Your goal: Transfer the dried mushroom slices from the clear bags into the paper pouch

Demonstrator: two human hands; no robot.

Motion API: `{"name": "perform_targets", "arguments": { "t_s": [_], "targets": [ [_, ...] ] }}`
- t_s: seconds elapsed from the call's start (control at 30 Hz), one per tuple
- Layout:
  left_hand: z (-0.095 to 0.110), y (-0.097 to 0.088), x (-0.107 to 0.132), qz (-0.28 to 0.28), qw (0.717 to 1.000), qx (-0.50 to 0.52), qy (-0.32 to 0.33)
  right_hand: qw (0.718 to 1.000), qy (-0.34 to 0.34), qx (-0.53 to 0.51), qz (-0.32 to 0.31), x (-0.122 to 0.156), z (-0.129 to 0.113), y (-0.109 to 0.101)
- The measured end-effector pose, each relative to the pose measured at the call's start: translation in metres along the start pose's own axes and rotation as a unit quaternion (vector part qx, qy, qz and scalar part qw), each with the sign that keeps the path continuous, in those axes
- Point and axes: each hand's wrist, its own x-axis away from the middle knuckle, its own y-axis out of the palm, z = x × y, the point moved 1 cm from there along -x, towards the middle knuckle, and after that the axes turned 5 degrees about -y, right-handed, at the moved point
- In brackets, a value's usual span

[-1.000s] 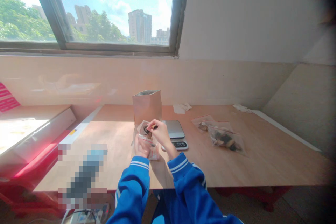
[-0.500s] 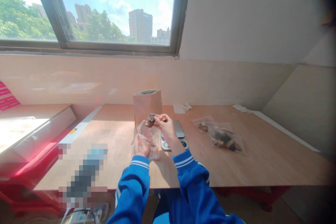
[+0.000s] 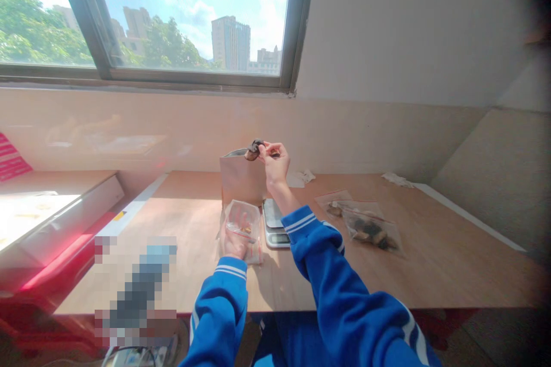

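My left hand (image 3: 235, 243) grips a small clear zip bag (image 3: 245, 223) held upright on the wooden table (image 3: 430, 264). My right hand (image 3: 273, 160) is raised over the open top of a standing brown paper bag (image 3: 241, 180) and pinches a dark dried piece (image 3: 253, 150) between its fingertips. A small kitchen scale (image 3: 275, 223) lies just right of the clear bag, partly behind my right forearm.
Two more clear bags with dark pieces (image 3: 370, 229) lie to the right on the table. Crumpled white paper scraps (image 3: 301, 176) sit near the back wall. A window runs above, and a red-and-white bench (image 3: 51, 229) stands at left.
My right hand has lifted the dark piece out of the clear bag and carried it up and back over the brown paper bag's mouth. My left hand stayed on the clear bag.
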Motion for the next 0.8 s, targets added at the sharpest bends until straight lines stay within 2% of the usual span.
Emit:
{"name": "perform_targets", "arguments": {
  "t_s": [0.13,0.27,0.5,0.63,0.8],
  "targets": [
    [0.000,0.004,0.004,0.024,0.999,0.010,0.028,0.984,-0.120,0.125,-0.043,-0.030,0.005,0.024],
    [0.000,0.011,0.009,0.038,0.998,0.023,0.036,0.954,-0.174,0.212,-0.117,-0.034,0.021,0.026],
    [0.000,0.022,0.013,0.058,0.997,0.031,0.033,0.928,-0.184,0.257,-0.198,-0.021,0.042,0.016],
    [0.001,0.025,0.019,0.049,0.998,0.032,0.020,0.918,-0.175,0.274,-0.229,-0.020,0.043,0.015],
    [0.002,0.024,0.022,0.027,0.999,0.032,0.023,0.922,-0.126,0.267,-0.251,-0.022,0.037,0.015]
  ]
}}
